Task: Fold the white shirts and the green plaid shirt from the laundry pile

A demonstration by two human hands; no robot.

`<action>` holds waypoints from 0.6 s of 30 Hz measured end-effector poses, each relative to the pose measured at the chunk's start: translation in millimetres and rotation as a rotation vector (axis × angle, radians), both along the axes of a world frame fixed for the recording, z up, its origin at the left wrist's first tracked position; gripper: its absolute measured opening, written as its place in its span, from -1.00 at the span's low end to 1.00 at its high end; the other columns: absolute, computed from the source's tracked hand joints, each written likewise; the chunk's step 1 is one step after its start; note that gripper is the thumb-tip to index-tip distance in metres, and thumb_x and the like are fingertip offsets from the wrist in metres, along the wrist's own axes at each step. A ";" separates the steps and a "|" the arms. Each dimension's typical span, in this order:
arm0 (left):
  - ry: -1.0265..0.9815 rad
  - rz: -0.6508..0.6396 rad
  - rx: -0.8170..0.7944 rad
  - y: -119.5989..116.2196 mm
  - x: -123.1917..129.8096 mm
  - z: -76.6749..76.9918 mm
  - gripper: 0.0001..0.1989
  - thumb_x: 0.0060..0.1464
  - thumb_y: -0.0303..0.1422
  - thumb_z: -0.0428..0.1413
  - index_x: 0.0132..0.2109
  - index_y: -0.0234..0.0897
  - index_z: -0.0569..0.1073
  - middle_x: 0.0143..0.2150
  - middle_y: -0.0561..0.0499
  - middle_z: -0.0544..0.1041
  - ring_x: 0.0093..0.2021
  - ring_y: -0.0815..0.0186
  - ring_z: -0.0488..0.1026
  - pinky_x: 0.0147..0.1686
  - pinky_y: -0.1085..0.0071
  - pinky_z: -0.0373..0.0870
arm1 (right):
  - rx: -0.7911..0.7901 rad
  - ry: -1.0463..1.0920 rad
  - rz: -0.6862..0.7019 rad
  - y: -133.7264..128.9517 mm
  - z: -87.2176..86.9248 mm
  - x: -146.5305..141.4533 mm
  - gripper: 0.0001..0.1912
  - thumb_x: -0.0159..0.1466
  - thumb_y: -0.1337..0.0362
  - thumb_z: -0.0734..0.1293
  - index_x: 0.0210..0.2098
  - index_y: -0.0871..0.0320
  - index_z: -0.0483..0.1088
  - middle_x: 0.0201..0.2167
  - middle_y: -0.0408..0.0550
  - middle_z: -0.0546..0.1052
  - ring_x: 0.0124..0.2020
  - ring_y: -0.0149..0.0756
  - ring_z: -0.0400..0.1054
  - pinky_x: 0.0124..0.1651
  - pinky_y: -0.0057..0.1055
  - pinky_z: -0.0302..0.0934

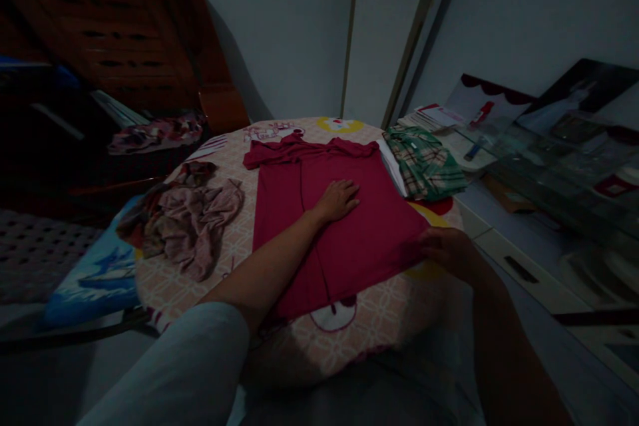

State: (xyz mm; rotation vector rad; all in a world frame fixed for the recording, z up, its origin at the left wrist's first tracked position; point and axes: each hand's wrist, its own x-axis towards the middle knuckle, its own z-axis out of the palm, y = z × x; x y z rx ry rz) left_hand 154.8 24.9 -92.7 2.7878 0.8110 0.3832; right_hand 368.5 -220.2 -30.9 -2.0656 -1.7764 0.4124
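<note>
A dark pink shirt [279, 213] is spread over the patterned tablecloth [344, 339], its bunched collar and sleeve end away from me. My left hand [338, 202] lies flat on the middle of the shirt, fingers stretched out. At the shirt's near right corner, my right hand [446, 251] has its fingers closed on the hem. A dark seam line runs down the cloth left of my left hand.
Folded green plaid clothing [424, 163] lies at the table's back right, beside white cloth. Crumpled garments [194, 219] lie at the left. A wooden chair [124, 33] stands behind left; a glass-topped cabinet [549, 160] is at the right.
</note>
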 end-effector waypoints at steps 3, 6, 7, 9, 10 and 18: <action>0.000 0.006 0.007 -0.4 0.6 0.8 -0.45 0.32 -0.14 -0.09 0.33 -0.31 0.27 0.39 -0.23 0.22 0.38 0.05 0.14 0.34 0.08 0.02 | -0.015 -0.233 -0.078 -8.7 -5.4 -6.3 -0.78 0.10 0.39 0.29 -0.27 0.10 0.49 -0.33 -0.08 0.60 -0.34 -0.27 0.44 -0.32 -0.44 0.13; 0.004 0.005 0.009 -0.6 0.9 1.6 -0.45 0.32 -0.14 -0.08 0.32 -0.33 0.28 0.38 -0.24 0.22 0.37 0.06 0.15 0.34 0.11 0.01 | -0.030 -0.357 -0.186 -10.2 -12.9 -7.1 -0.77 0.15 0.40 0.26 -0.26 0.09 0.50 -0.31 -0.05 0.61 -0.32 -0.25 0.45 -0.33 -0.43 0.11; 0.004 0.003 0.011 -0.5 1.0 1.6 -0.45 0.32 -0.14 -0.08 0.32 -0.33 0.28 0.38 -0.24 0.22 0.37 0.06 0.15 0.34 0.12 0.01 | -0.023 -0.372 -0.209 -10.4 -15.0 -6.2 -0.78 0.18 0.38 0.25 -0.26 0.08 0.51 -0.31 -0.05 0.61 -0.32 -0.24 0.45 -0.33 -0.42 0.11; 0.005 -0.002 0.016 -0.1 1.0 1.1 -0.45 0.32 -0.13 -0.09 0.33 -0.32 0.28 0.38 -0.24 0.22 0.37 0.07 0.16 0.34 0.11 0.02 | -0.013 -0.372 -0.218 -11.5 -17.9 -3.3 -0.78 0.22 0.35 0.23 -0.28 0.07 0.52 -0.31 -0.06 0.62 -0.32 -0.24 0.45 -0.33 -0.41 0.11; 0.005 -0.002 0.020 0.1 1.0 0.7 -0.45 0.32 -0.13 -0.09 0.33 -0.31 0.27 0.38 -0.24 0.22 0.37 0.07 0.16 0.34 0.10 0.03 | -0.017 -0.368 -0.214 -12.6 -18.4 -1.5 -0.77 0.24 0.33 0.22 -0.29 0.07 0.53 -0.32 -0.06 0.62 -0.33 -0.25 0.45 -0.33 -0.41 0.11; 0.002 0.002 0.035 0.7 1.0 -1.0 -0.46 0.32 -0.13 -0.10 0.33 -0.29 0.27 0.38 -0.21 0.23 0.37 0.07 0.16 0.32 0.09 0.05 | -0.134 -0.449 -0.227 -18.1 -9.4 -2.2 -0.75 0.19 0.36 0.27 -0.27 0.05 0.58 -0.30 -0.02 0.63 -0.31 -0.22 0.46 -0.33 -0.40 0.12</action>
